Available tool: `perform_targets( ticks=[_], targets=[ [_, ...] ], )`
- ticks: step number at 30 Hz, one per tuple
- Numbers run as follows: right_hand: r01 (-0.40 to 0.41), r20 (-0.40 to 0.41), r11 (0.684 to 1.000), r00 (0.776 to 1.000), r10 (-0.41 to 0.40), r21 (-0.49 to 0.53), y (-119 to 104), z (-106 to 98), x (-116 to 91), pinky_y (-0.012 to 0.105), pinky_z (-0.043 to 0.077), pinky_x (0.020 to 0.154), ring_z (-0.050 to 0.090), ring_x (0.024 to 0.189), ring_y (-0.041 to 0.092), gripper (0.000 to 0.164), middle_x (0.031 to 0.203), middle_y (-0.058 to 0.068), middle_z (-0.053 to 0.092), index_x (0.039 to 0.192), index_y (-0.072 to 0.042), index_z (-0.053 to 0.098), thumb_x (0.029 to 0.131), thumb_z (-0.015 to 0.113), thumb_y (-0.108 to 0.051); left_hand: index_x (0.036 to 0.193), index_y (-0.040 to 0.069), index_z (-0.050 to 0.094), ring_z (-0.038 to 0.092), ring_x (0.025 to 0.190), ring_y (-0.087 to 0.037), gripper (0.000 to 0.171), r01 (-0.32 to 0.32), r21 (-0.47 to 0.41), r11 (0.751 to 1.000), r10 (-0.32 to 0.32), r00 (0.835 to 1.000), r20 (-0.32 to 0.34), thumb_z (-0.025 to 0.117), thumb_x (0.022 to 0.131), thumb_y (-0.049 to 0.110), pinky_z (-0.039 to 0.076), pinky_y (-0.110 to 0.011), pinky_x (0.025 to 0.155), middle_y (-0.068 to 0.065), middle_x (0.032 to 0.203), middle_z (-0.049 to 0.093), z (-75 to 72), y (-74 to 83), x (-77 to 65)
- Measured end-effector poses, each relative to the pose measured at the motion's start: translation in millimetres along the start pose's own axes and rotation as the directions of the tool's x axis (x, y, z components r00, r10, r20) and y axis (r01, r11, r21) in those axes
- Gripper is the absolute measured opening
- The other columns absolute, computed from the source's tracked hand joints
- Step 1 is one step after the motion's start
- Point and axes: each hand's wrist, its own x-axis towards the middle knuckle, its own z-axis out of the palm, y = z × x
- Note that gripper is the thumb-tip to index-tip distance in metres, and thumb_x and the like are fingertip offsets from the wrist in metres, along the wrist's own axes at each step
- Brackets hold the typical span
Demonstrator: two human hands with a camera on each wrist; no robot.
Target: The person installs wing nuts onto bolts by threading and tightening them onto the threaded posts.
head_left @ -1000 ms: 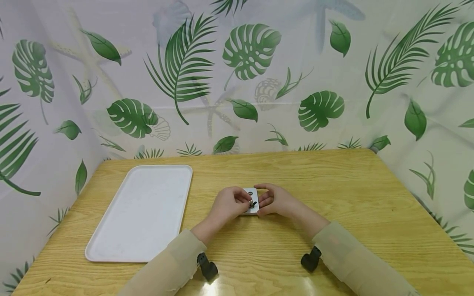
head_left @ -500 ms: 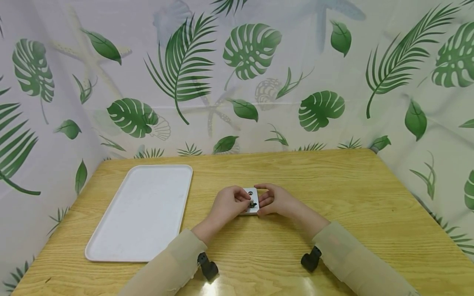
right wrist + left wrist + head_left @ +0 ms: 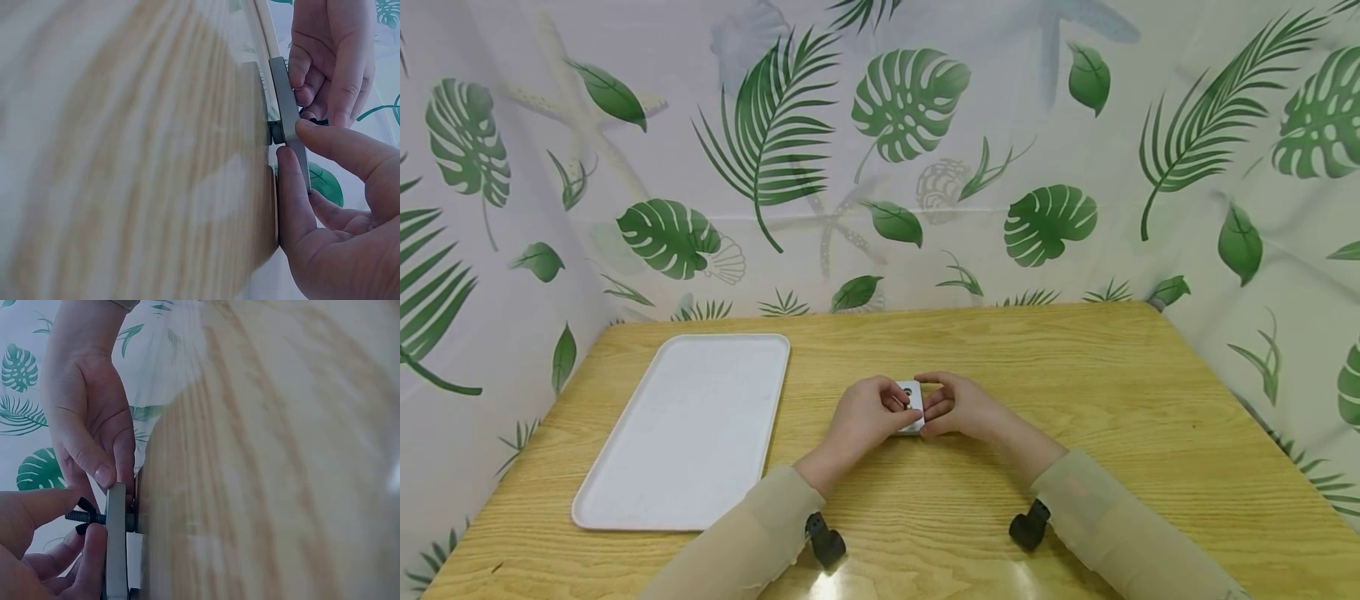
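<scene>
A flat grey metal plate [image 3: 116, 550], pale on top in the head view [image 3: 916, 392], lies low over the table between the hands. A threaded bolt [image 3: 74, 515] runs through it, and a black wing nut [image 3: 92, 516] sits on the thread close to the plate's upper face. Thumb and fingers of my left hand [image 3: 867, 414] pinch the wing nut, hiding most of it from the head view. My right hand [image 3: 957, 407] grips the plate's right side, with thumb and fingers on opposite faces in the right wrist view. The bolt's head [image 3: 276, 131] shows under the plate.
On the left of the wooden table [image 3: 1075, 367] lies a white rectangular tray [image 3: 681, 433]. A leaf-patterned cloth [image 3: 820, 167] hangs around the back and sides of the table. Black wrist cameras [image 3: 826, 542] are strapped at both sleeves.
My left hand has shifted slightly right, and its thumb now covers the wing nut that showed before. The right hand keeps its grip on the plate in the same place.
</scene>
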Motion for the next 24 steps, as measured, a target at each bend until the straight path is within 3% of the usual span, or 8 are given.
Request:
perform_targets(
  ticks=[9,18,24],
  targets=[
    [-0.005,-0.006,1.0,1.0,0.005,-0.01,-0.2,0.8,1.0,0.026,0.061,0.081,0.068,0.096,0.014,0.084,0.121,0.022,0.066,0.16,0.004,0.037,0.087,0.08,0.009,0.102,0.007,0.076,0.069,0.08,-0.013,0.014,0.03,0.001,1.0,-0.03,0.999,0.012,0.082,0.091,0.011,0.053,-0.022,0.067,-0.008,0.091,0.078,0.1,3.6,-0.1],
    [-0.009,-0.011,1.0,1.0,0.009,0.004,-0.1,1.4,1.3,0.026,0.06,0.08,0.069,0.098,0.017,0.084,0.12,0.022,0.066,0.16,0.003,0.037,0.087,0.079,0.011,0.1,0.005,0.077,0.065,0.078,-0.01,0.011,0.005,-0.036,0.999,-0.004,1.0,0.024,0.073,0.09,0.002,0.053,-0.023,0.072,-0.009,0.093,0.076,-2.9,-0.5,-1.7],
    [-0.009,-0.017,1.0,1.0,0.009,-0.011,-0.5,1.5,1.1,0.025,0.06,0.081,0.07,0.098,0.017,0.084,0.12,0.022,0.066,0.16,0.003,0.038,0.087,0.079,0.01,0.103,0.0,0.072,0.065,0.072,-0.01,0.007,0.036,-0.118,0.992,-0.033,0.999,0.026,0.07,0.096,0.002,0.058,-0.023,0.066,-0.012,0.091,0.074,-2.7,-0.9,-2.0]
  ],
)
